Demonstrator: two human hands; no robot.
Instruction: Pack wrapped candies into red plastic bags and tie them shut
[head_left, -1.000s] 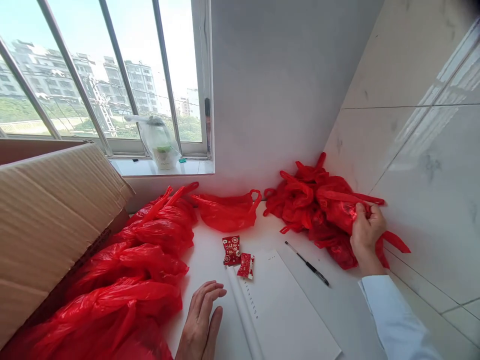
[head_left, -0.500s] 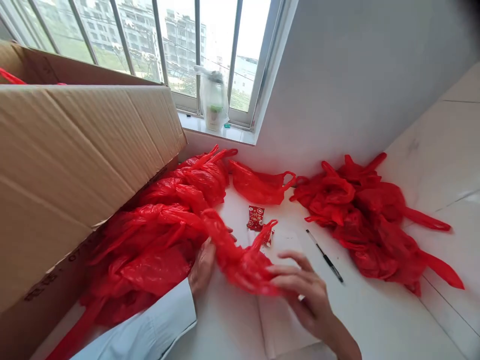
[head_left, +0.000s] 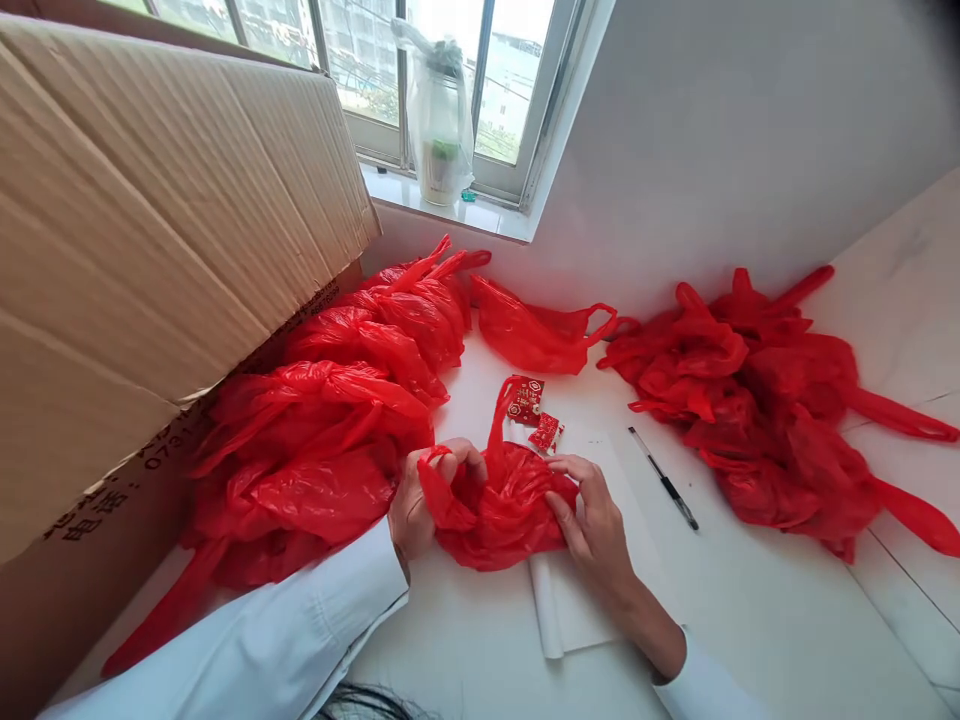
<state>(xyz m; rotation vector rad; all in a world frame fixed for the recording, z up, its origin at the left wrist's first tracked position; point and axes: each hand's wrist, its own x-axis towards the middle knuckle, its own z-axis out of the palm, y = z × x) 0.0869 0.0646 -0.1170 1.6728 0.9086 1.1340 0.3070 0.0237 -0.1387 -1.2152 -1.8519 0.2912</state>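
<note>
Rounder than a moment ago, the red bag (head_left: pixel 510 520) lies between left grip (head_left: pixel 414 505), holding one handle (head_left: pixel 451 510) (a loop), and right grip (head_left: pixel 600 522), clasping its side.

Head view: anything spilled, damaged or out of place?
Mainly the dark, hair-like strands at the bottom edge: they match nothing else around. The held red bag is crumpled, but so are the piled bags. No spill visible.

Daylight enters through a metal-barred window (head_left: pixel 481 75) at far left, pale buildings (head_left: pixel 514 75) beyond. Its glossy white sill (head_left: pixel 495 215) meets a plain pale-grey wall (head_left: pixel 712 150); marbled tiles (head_left: pixel 911 275) line the right, beside a smooth white work surface (head_left: pixel 765 630).
</note>
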